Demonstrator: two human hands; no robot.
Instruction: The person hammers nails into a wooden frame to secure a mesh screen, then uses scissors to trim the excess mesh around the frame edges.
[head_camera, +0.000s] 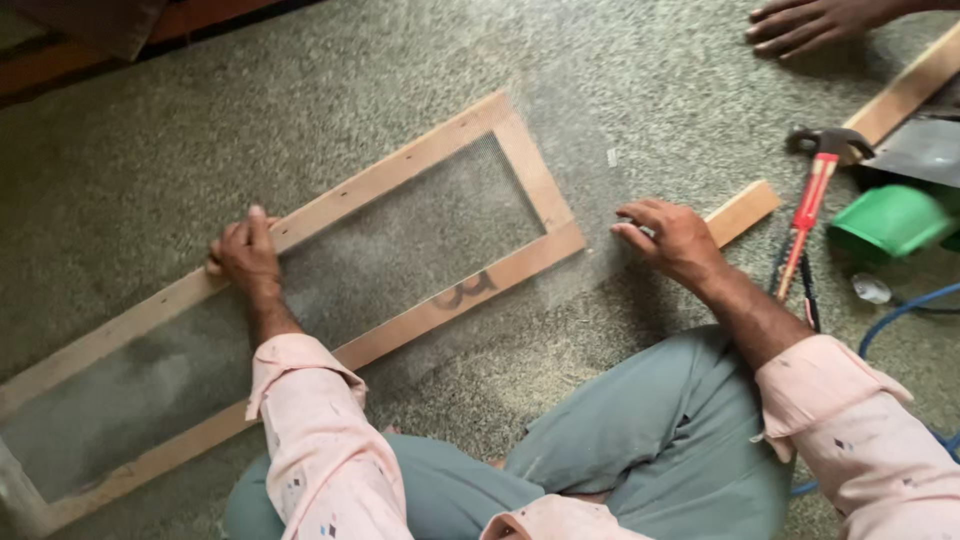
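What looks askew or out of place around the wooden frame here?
The mesh runs past the right end of the wooden frame onto the floor, untrimmed. The left hand presses the frame's far rail; the right hand rests flat on the overhanging mesh. A red-handled hammer lies loose nearby.

My left hand (245, 255) sits well out to the left, palm down, fingers curled together and pointing away from me, the thumb tucked along the side. The left forearm runs straight back toward my body, bare from the wrist to a rolled pink cuff. My right hand (670, 238) is farther right and slightly higher in view, also palm down, with its fingers spread and angled toward the left, fingertips pressed low. The right forearm slants down to the right into another rolled pink sleeve. Neither hand grips anything; both lie flat and open.
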